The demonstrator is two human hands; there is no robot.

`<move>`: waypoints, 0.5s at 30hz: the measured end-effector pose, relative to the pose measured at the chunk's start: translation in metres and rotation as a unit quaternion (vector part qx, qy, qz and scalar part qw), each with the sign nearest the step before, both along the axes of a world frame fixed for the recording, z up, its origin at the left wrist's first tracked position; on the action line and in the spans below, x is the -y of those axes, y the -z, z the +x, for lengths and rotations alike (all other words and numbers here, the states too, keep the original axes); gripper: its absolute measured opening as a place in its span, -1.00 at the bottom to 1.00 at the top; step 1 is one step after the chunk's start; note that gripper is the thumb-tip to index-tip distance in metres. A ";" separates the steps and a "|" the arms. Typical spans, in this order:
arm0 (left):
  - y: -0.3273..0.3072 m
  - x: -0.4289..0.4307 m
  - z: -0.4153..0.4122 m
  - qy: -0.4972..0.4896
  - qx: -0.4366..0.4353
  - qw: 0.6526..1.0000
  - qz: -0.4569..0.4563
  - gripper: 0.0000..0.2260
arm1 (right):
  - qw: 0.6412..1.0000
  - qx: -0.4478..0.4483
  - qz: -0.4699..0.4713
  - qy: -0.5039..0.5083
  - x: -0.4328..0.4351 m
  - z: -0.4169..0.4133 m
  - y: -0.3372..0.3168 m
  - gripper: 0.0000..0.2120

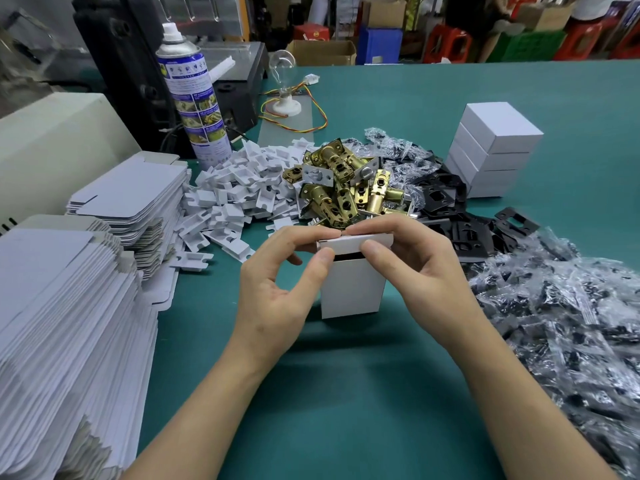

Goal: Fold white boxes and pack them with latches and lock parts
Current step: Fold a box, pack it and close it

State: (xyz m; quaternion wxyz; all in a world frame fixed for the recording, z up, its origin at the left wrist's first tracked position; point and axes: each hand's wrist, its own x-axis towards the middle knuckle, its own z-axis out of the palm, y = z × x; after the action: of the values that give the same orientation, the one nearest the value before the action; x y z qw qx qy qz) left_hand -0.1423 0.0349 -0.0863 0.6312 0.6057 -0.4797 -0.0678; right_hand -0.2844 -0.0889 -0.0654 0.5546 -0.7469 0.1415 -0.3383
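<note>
Up close, I saw the left hand [277,292] and the right hand [412,268] both pinching the top flap [353,242] of a white box [351,289], thumbs at its front edge, fingers over the top. The white box stood upright on the green table [346,393]. Just behind it lay a heap of brass latches [346,181], with white card inserts [235,188] to the left, bagged black plates [554,306] to the right, and flat box blanks [69,306] stacked far left.

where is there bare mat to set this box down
Near edge of the green mat, between the flat blanks and the bagged parts; also far mat beyond the stacked boxes. Crowded in the middle: latches, inserts, plates.
</note>
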 end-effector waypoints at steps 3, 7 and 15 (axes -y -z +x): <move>0.000 0.000 0.002 0.006 0.009 1.000 0.003 -0.84 | 1.000 -0.001 -0.003 -0.008 0.002 0.000 0.001 -0.81; 0.002 0.001 0.003 0.013 0.017 1.000 -0.007 -0.84 | 0.999 -0.002 0.001 -0.034 0.004 -0.002 0.001 -0.77; 0.003 -0.001 0.008 0.030 0.032 0.999 -0.014 -0.82 | 0.998 -0.025 -0.034 -0.045 0.011 -0.009 0.002 -0.70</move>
State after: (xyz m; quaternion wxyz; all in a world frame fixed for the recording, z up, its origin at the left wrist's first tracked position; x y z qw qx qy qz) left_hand -0.1341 0.0361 -0.0892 0.6219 0.5836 -0.5186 -0.0608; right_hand -0.2939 -0.1002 -0.0672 0.5398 -0.7790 0.1101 -0.2995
